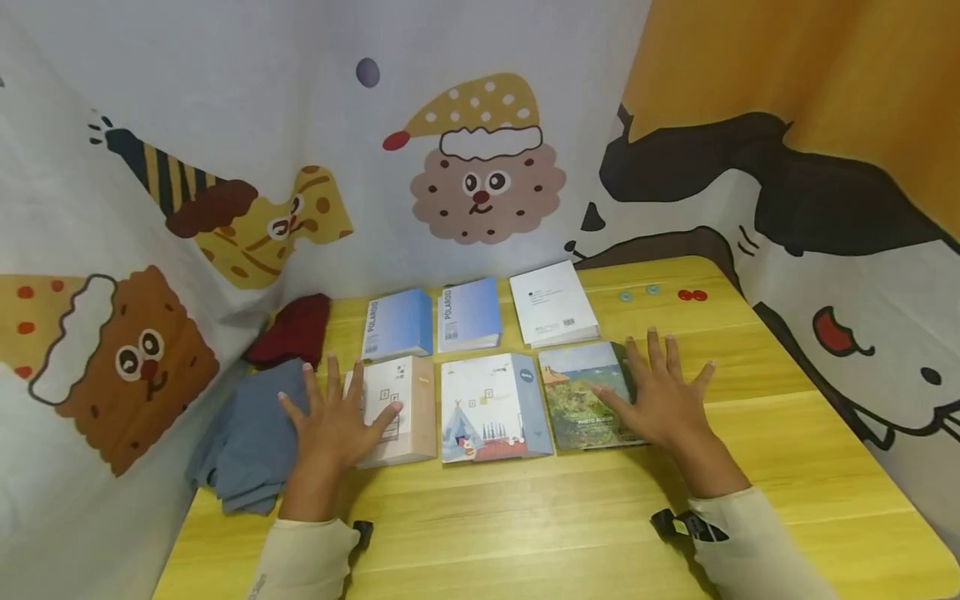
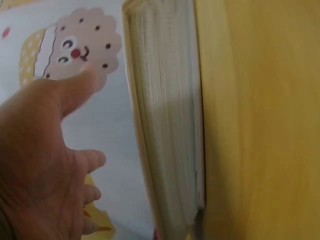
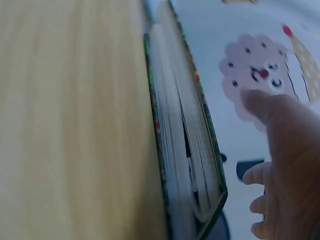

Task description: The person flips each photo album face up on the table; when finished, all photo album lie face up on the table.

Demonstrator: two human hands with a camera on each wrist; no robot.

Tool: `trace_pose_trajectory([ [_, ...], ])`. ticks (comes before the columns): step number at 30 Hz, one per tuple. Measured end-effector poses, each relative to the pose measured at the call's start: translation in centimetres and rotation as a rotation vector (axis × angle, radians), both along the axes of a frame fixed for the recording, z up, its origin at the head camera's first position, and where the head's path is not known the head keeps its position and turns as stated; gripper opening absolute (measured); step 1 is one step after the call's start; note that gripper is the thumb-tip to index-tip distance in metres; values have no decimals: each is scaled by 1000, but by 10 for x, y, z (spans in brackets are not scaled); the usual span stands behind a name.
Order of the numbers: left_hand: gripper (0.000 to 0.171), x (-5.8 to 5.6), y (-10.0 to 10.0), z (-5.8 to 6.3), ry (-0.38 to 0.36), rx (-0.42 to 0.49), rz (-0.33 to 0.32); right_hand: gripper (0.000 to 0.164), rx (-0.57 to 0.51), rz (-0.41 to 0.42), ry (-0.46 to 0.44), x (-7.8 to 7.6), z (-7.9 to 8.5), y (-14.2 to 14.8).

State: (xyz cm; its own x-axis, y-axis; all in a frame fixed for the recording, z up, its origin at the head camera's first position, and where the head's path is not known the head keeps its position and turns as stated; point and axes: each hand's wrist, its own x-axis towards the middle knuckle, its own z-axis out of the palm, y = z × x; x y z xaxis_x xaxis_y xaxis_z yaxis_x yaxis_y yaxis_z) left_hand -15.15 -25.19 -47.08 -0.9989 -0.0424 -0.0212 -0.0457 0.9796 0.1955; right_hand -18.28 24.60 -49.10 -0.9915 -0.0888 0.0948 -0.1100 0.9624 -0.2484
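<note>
Fingers spread, my left hand [image 1: 335, 425] hovers above the left edge of a cream photo album [image 1: 412, 417] in the front row. My right hand [image 1: 666, 408], also spread, is over the right side of a green landscape photo album [image 1: 577, 404]. Between them lies a white album with a blue tent picture [image 1: 487, 408]. Neither hand grips anything. The left wrist view shows the page edges [image 2: 162, 100] of the cream album beside the hand. In the right wrist view, the green album's pages [image 3: 182, 120] stand slightly parted.
Behind are two blue albums [image 1: 393, 325] [image 1: 468, 315] and a white one [image 1: 553, 302]. Folded grey-blue cloth [image 1: 251, 437] and dark red cloth [image 1: 292, 332] lie at left. Two teal rings [image 1: 652, 290] and red round pieces [image 1: 692, 295] sit far right. A printed curtain [image 1: 300, 50] borders the table [image 1: 480, 533].
</note>
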Motion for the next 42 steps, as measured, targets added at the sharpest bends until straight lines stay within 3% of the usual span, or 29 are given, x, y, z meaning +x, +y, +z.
trace_pose_trajectory([
  [5, 108, -2, 5, 1, 29, 27, -74, 109, 27, 63, 10, -12, 12, -18],
  [12, 107, -3, 8, 5, 47, 177, -206, 105, -6, 161, 22, -26, 23, -57],
  [20, 106, -3, 2, -6, 125, 288, -326, 103, -25, 290, -27, -38, 37, -117],
  [24, 102, -2, 0, -9, 123, 343, -382, 101, -34, 355, -46, -42, 44, -149],
  [33, 88, 1, 2, -19, 91, 439, -426, 97, -57, 465, -203, -49, 39, -199],
  [42, 93, 1, -2, -26, 79, 446, -442, 96, 16, 509, -388, -57, 41, -229],
])
